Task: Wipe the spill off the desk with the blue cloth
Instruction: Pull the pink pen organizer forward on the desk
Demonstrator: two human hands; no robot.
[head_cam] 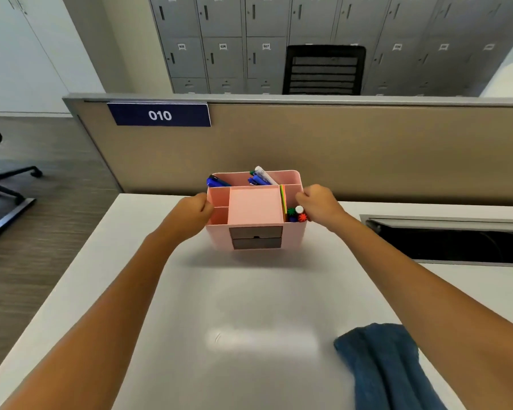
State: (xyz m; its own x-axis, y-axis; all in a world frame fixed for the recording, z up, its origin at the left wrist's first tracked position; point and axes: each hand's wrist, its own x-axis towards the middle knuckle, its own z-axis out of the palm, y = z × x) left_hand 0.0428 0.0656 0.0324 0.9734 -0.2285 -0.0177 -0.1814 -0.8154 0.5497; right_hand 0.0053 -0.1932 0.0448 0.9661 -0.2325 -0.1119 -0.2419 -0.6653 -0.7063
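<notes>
The blue cloth [385,368] lies crumpled on the white desk [148,291] at the near right, partly under my right forearm. A faint wet smear [261,338] shows on the desk surface left of the cloth. Further back stands a pink desk organizer [255,214] with pens, sticky notes and two grey drawers. My left hand [194,210] grips its left wall and my right hand [317,204] grips its right wall. A shadow lies beneath the organizer; I cannot tell whether it rests on the desk or is slightly raised.
A beige partition [338,149] with a "010" sign [160,115] closes off the desk's back edge. An open cable trough [456,238] is sunk into the desk at the right. Grey lockers and a black chair [323,69] stand beyond; another chair's base [3,179] is on the floor left.
</notes>
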